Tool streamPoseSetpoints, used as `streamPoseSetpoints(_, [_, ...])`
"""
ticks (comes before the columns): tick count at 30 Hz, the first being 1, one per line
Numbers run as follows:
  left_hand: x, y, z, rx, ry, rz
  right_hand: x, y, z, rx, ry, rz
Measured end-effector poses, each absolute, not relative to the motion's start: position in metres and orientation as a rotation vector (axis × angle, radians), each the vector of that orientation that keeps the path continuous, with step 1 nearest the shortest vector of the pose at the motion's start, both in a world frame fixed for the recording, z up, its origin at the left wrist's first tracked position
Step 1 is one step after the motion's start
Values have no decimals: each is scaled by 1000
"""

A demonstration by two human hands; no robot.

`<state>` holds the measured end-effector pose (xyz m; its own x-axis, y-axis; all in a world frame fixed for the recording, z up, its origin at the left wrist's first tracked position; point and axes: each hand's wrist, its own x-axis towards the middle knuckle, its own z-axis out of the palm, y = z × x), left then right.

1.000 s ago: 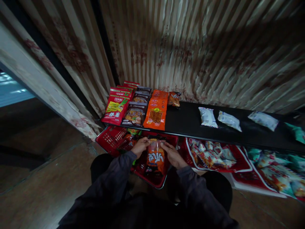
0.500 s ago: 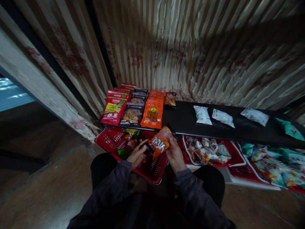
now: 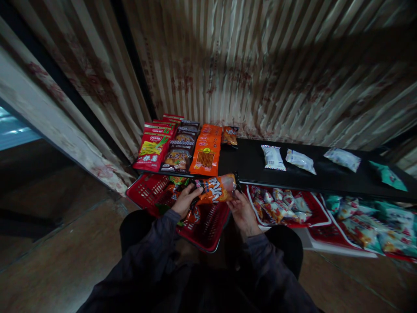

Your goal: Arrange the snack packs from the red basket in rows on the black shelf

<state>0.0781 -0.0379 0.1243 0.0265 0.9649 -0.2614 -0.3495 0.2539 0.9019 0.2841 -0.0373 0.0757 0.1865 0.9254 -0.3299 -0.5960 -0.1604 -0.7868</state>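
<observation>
Striped backdrop [image 3: 208,65]; one black shelf [image 3: 243,161] overhangs three red baskets [image 3: 212,226]: one at 7 o'clock, two toward 4. Three white bags [image 3: 273,157] and one green bag [image 3: 386,176] lie at 2–3. Left hand [image 3: 185,201] grasps orange bag [image 3: 213,191] at 9 o'clock, right hand [image 3: 244,214] at 3, in front of shelf.

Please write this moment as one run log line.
left hand: grips orange packet; right hand: at packet's right end; below: red basket; beyond: black shelf

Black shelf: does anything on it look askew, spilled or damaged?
The three white packets and the teal packet on the right lie loosely spaced at uneven angles, unlike the overlapping red packets lined up at left. I see no spill or damage.
</observation>
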Motion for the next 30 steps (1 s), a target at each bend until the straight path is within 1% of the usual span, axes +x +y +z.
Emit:
streamPoseSetpoints(4, [66,-19,135,837,1162,1062,298,-37,89,-1066,-548,1401])
streamPoseSetpoints(8, [65,0,148,1004,1055,798,308,-30,105,-1079,-816,1550])
streamPoseSetpoints(11, [72,13,160,1062,989,748,312,-21,116,-1089,-1054,1667])
streamPoseSetpoints(16, [81,33,175,1051,1016,830,318,0,129,-991,-1299,1782])
streamPoseSetpoints(22, [90,50,171,1005,1001,1080,322,33,133,-952,-1369,1725])
streamPoseSetpoints(30, [100,71,166,1075,976,1129,317,59,136,-943,-1392,1778])
